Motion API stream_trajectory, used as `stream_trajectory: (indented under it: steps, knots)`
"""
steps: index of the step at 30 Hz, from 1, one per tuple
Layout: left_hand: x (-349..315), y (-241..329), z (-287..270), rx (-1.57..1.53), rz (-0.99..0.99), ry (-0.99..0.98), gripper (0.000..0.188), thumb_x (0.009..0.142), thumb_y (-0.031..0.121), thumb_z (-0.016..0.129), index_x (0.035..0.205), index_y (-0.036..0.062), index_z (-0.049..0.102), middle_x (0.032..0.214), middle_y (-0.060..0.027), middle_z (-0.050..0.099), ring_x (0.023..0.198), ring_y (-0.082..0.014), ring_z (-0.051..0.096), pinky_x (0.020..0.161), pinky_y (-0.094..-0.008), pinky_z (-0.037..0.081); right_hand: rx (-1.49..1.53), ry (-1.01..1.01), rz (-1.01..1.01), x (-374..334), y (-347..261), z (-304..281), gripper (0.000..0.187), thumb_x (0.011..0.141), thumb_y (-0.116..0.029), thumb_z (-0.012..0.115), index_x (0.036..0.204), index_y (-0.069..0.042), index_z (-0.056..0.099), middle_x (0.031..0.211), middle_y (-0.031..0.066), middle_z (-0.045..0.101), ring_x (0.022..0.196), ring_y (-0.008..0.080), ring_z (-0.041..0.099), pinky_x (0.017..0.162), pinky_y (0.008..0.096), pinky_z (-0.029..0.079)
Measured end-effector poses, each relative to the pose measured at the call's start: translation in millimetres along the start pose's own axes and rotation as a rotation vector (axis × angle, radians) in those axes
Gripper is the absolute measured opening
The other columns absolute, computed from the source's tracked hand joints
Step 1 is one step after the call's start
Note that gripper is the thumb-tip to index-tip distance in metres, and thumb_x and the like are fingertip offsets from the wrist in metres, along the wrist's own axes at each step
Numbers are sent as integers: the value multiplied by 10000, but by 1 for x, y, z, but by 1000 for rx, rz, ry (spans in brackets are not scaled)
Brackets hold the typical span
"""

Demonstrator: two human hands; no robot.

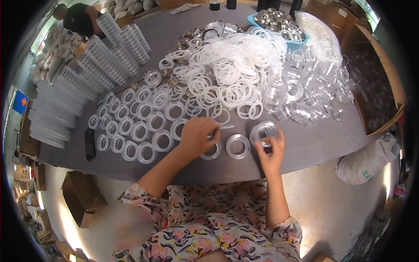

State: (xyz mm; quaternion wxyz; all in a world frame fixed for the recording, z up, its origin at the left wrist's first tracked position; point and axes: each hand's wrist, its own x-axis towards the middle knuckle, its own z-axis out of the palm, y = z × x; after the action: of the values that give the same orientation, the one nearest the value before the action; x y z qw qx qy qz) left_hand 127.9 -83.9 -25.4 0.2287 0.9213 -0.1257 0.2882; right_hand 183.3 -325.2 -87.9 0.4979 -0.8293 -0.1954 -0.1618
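Centre of frame: two narrow grips.

Left hand [200, 135] appears to pinch a thin white ring [227, 127] edge-on, presumably to spare its faces; right hand [271, 153], right of centre, holds a clear ring stack [259, 128] by its near rim, perhaps for steadiness.

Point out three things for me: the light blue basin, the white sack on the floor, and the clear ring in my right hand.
Light blue basin [251, 18]: head view, left rim.
White sack [369, 160]: head view, middle of its side.
Clear ring [254, 132]: head view, left rim.
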Motion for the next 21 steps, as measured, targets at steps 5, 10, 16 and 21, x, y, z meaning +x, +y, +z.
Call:
stream_trajectory:
  steps: [5,10,16,21]
  knots:
    - [-48,9,-14,57,40,56,244,641,45,711,845,109,594,841,-29,627,713,-201,598,611,-325,434,-53,110,-39,-5,-2,1,243,673,-170,794,797,-58,617,1354,230,420,1208,404,399,1013,485,292]
    - [-66,11,-13,147,150,-24,240,655,57,702,859,113,589,874,-23,619,735,-195,592,639,-326,436,-102,82,-98,-7,-7,4,255,652,-164,801,799,-65,618,1366,233,407,1208,421,392,1017,492,287]
    - [-68,7,-20,223,205,-161,221,675,79,685,868,101,580,863,-12,604,762,-183,577,679,-324,427,-93,129,-113,-11,-12,-4,267,640,-149,804,830,-74,632,1361,242,406,1207,422,400,1009,487,308]
    - [-54,7,-29,274,238,3,215,664,71,686,834,103,558,857,-9,599,727,-182,561,664,-321,423,6,77,-103,-22,-39,-18,300,611,-122,807,840,-69,623,1279,235,465,1175,393,442,970,462,366]
